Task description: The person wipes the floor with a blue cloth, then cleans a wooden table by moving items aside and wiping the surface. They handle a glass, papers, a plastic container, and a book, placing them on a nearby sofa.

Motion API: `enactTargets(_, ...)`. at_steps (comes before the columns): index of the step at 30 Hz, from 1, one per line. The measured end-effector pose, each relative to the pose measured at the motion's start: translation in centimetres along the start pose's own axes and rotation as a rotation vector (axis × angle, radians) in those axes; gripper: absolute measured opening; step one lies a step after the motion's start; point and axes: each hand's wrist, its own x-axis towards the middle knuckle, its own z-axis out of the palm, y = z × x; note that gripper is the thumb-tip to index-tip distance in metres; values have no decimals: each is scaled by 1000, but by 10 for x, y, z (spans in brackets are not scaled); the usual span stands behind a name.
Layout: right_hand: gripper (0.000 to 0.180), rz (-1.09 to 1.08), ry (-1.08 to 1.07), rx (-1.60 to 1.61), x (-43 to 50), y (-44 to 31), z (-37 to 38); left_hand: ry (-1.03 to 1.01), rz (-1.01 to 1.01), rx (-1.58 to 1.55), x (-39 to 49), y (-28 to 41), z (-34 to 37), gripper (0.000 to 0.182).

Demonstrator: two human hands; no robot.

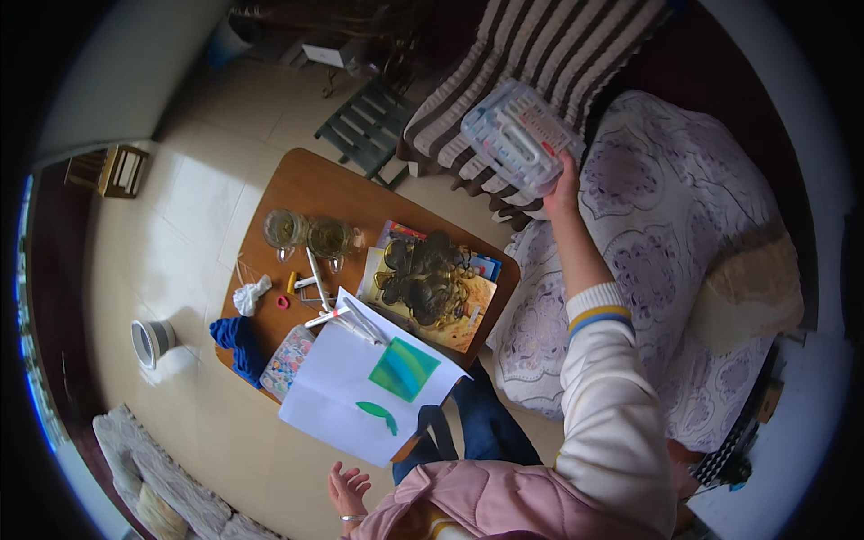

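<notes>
My right hand (561,185) is closed on the lower right corner of a clear plastic case of markers (516,135), held up beside the striped sofa cover. My left hand (348,487) hangs near the lower edge of the wooden table, palm up, fingers apart, holding nothing. Before me, a large white sheet of paper (331,405) bears a green and blue coloured square (403,368) and a green leaf-like shape (378,413). Several white markers (358,318) lie across its upper edge. A patterned pouch or case (288,361) lies partly under the sheet's left side.
On the wooden table (297,175) stand two glass mugs (329,237), a dark metallic ornament (428,277) on books, a crumpled tissue (251,295) and a blue cloth (239,347). A green slatted stool (368,128), a patterned sofa (628,196) and a bin (152,343) surround it.
</notes>
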Motion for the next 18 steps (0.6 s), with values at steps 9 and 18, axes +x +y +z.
enactTargets(9, 50, 214, -123, -180, 100, 54, -21, 114, -67, 95, -16, -28, 31, 40)
enactTargets(18, 54, 492, 361, -803, 143, 69, -77, 114, -42, 78, -3, -64, 24, 39)
